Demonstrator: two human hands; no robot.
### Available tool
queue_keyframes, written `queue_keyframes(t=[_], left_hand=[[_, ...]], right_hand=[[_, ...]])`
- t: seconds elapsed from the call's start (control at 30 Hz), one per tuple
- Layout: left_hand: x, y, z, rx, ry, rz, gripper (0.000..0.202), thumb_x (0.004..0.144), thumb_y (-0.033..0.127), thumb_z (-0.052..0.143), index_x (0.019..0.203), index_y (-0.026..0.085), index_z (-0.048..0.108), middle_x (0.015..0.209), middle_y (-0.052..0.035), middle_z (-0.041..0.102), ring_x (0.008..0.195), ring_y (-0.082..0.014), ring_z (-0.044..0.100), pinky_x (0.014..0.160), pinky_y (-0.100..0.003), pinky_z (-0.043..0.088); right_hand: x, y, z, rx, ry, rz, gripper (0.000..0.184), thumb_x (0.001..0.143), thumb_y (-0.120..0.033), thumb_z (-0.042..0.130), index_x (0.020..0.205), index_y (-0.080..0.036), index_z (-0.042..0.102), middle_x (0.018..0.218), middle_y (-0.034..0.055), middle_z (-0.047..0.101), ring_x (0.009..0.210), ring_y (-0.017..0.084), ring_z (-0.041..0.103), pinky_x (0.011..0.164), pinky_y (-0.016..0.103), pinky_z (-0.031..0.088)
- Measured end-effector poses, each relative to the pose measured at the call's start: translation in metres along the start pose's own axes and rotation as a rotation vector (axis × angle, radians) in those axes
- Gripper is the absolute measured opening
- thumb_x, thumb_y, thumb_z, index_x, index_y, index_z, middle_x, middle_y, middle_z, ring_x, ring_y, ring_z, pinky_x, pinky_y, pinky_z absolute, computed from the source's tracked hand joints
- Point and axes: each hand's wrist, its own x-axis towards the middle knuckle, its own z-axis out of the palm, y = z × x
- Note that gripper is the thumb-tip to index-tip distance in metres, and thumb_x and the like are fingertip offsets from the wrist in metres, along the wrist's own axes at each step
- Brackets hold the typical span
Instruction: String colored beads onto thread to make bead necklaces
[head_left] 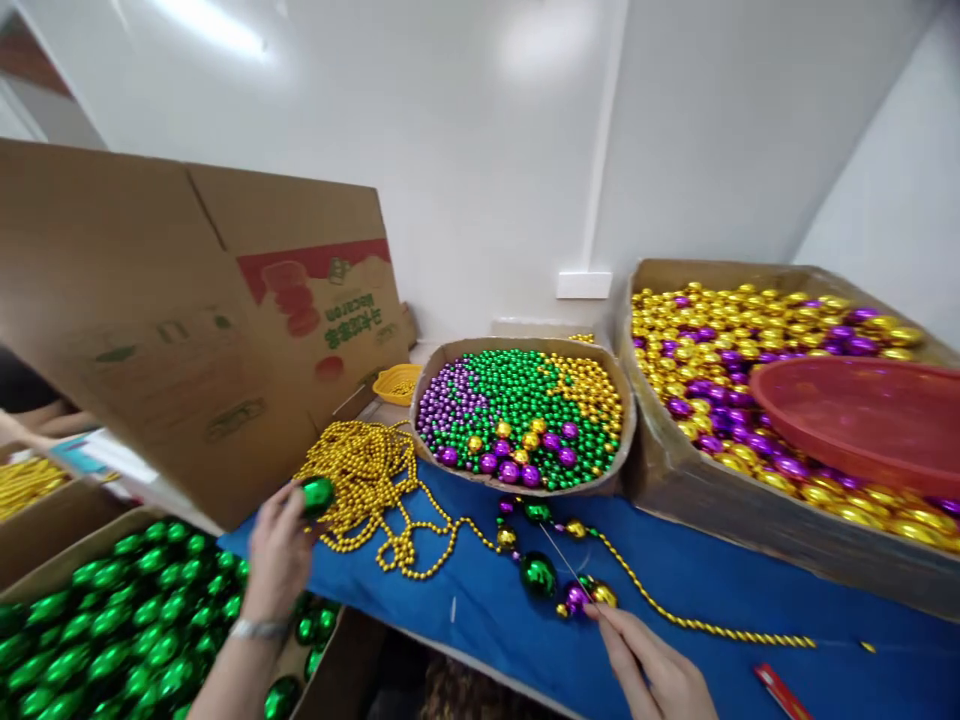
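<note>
My left hand [279, 555], a band round its wrist, pinches a shiny green bead [317, 495] above the front edge of the blue cloth. Between the closed fingertips of my right hand [656, 665] is a thin needle [564, 558] slanting up and left. Close around it lies a strand of mixed beads, among them a large green ball [538, 574] and a purple ball [576, 598]. A string of small gold beads [675, 613] runs off the strand to the right. Beside my left hand lies a heap of gold bead chains [364, 470].
Behind the strand stands a box of small purple, green and gold beads [510, 400]. A bigger carton [712, 500] at right holds gold and purple beads under a red basin [862, 415]. Green beads [112, 620] fill a low box at left, below a tall cardboard box [202, 330].
</note>
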Motion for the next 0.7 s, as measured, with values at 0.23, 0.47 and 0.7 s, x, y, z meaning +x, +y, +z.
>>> queue_keyframes(t=[0.23,0.47,0.7], left_hand=[[-0.072,0.001,0.120,-0.616,-0.744,-0.466,0.034,0.079,0.034,0.063,0.111,0.021,0.060,0.099,-0.0056,0.063,0.076,-0.0159,0.061,0.057,-0.024,0.054],[-0.103,-0.022,0.151,-0.721,-0.809,-0.753,0.029,0.081,0.034,0.062,0.106,0.019,0.059,0.091,-0.0059,0.068,0.080,-0.0226,0.067,0.059,-0.026,0.054],[-0.108,-0.020,0.150,-0.693,-0.816,-0.726,0.028,0.082,0.034,0.060,0.107,0.020,0.059,0.091,-0.0053,0.065,0.078,-0.0203,0.065,0.059,-0.026,0.054]], right_hand=[[-0.007,-0.004,-0.002,-0.120,0.014,-0.207,0.026,0.087,-0.023,0.051,0.107,-0.025,0.067,0.099,0.0039,0.072,0.085,0.020,0.070,0.075,0.024,0.056],[-0.010,-0.005,-0.008,-0.224,0.039,-0.181,0.025,0.088,-0.023,0.050,0.104,-0.024,0.068,0.097,0.0049,0.072,0.083,0.021,0.070,0.070,0.026,0.057],[-0.008,0.000,-0.005,-0.342,0.012,-0.224,0.026,0.091,-0.023,0.043,0.102,-0.020,0.067,0.094,0.0058,0.072,0.081,0.019,0.070,0.068,0.024,0.057]])
